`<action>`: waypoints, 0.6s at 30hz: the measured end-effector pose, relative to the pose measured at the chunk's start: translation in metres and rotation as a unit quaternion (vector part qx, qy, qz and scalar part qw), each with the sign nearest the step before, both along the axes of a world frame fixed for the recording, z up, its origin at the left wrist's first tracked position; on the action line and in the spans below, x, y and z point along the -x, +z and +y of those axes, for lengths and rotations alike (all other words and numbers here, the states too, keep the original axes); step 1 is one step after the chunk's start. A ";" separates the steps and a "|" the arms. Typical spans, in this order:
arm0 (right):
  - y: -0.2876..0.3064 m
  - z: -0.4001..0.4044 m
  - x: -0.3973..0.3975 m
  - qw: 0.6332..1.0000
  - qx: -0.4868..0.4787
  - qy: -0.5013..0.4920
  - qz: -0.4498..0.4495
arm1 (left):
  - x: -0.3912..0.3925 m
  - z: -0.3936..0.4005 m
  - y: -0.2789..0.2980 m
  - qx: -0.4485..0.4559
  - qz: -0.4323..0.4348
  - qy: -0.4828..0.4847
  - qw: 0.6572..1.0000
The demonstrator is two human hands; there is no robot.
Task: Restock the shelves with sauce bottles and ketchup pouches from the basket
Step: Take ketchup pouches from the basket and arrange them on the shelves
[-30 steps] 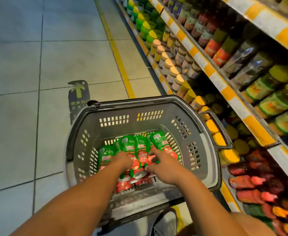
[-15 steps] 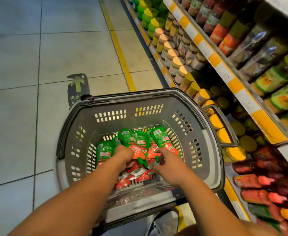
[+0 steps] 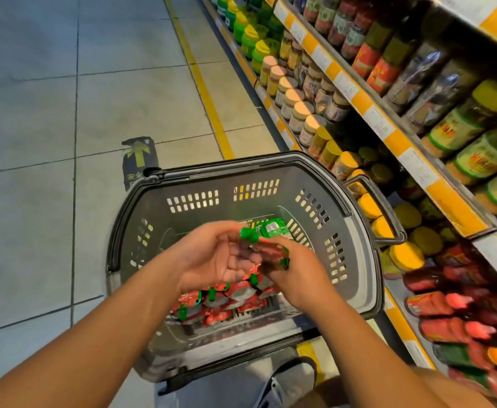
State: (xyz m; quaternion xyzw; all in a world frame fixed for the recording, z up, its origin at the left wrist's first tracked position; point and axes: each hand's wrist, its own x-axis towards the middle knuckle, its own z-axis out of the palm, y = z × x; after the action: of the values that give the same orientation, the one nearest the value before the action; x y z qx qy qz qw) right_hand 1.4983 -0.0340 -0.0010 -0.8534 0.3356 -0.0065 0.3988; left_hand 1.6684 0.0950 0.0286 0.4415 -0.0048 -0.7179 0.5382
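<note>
Nearest the camera, two bare forearms reach forward over a grey plastic basket [image 3: 356, 260] that stands on the tiled floor [image 3: 64, 113] beside the shelves [image 3: 412, 160]. Above the basket's middle the left hand [image 3: 212, 257] is turned palm up with its fingers curled under a blurred ketchup pouch [image 3: 270, 248], red with green trim, while the right hand [image 3: 297, 278] grips the same pouch from the right side. Below the hands more ketchup pouches [image 3: 220, 301] lie heaped on the basket's bottom, and another green-topped one leans against the far wall just behind the hands. Further right, red packets [image 3: 447, 307] fill the lowest shelf, with yellow-lidded jars [image 3: 406, 254] beyond them. Higher up stand dark bottles [image 3: 435, 81], and farther along pale-lidded jars [image 3: 300, 110].
</note>
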 end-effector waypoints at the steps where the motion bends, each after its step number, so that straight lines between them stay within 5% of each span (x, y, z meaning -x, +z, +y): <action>1: 0.002 0.000 0.001 1.000 0.000 -0.022 -0.011 | -0.006 -0.002 -0.003 0.001 -0.045 -0.014 0.999; 3: 0.006 -0.001 0.004 0.997 -0.034 -0.060 -0.036 | -0.022 -0.006 -0.024 -0.062 -0.224 -0.031 0.972; 6: 0.005 -0.006 0.010 0.992 -0.083 -0.075 -0.053 | -0.034 -0.002 -0.073 -0.184 -0.583 -0.129 0.781; 11: 0.005 -0.008 0.014 0.993 -0.074 -0.071 -0.056 | -0.010 0.024 -0.142 -0.262 -0.624 -0.442 0.589; 18: 0.004 -0.011 0.019 0.993 -0.081 -0.059 -0.059 | -0.007 0.048 -0.191 -0.308 -0.655 -0.449 0.524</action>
State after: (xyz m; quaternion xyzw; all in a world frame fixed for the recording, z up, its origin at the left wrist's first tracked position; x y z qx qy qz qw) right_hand 1.4797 -0.0452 0.0033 -0.7949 0.3606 -0.0534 0.4851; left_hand 1.6751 0.1428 -0.1621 0.8654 -0.3317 -0.3303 -0.1790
